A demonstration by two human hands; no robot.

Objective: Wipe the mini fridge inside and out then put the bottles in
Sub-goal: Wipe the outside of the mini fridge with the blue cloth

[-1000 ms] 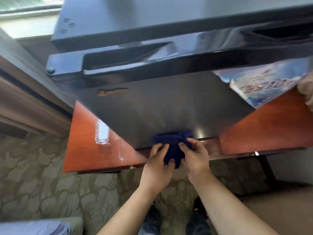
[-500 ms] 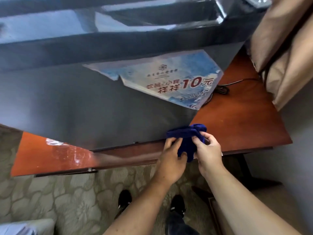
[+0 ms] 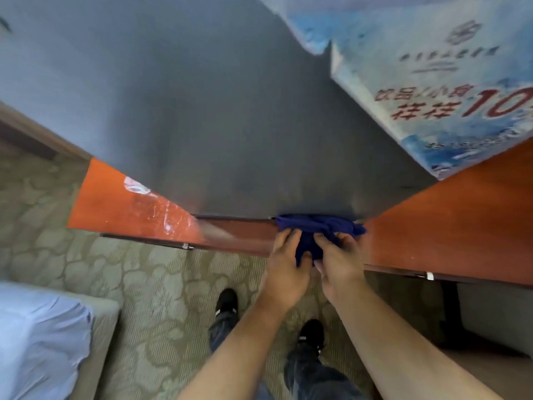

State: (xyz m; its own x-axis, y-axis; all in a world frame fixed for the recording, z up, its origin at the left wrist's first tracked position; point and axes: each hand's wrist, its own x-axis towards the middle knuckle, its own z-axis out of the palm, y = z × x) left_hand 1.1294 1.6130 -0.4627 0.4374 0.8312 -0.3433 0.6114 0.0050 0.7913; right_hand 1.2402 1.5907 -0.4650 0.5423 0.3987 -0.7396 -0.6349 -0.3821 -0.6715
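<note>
The black mini fridge (image 3: 202, 111) stands on an orange-brown wooden desk (image 3: 447, 220) and fills the upper part of the view. A blue and white sticker (image 3: 427, 90) with red print covers its right side. A dark blue cloth (image 3: 317, 226) lies bunched at the fridge's bottom front edge. My left hand (image 3: 285, 269) and my right hand (image 3: 340, 264) both grip the cloth, side by side, against the desk's front edge. A clear bottle (image 3: 135, 187) peeks out on the desk, left of the fridge, mostly hidden.
Patterned green carpet (image 3: 144, 284) covers the floor under the desk. A pale blue cushion on a beige seat (image 3: 43, 342) sits at the lower left. My legs and black shoes (image 3: 227, 301) stand below the desk edge. A dark desk leg (image 3: 450, 307) rises at the right.
The view has swung and dropped closer to the fridge front, cutting off its top. Both hands stay on the cloth at the fridge's bottom edge.
</note>
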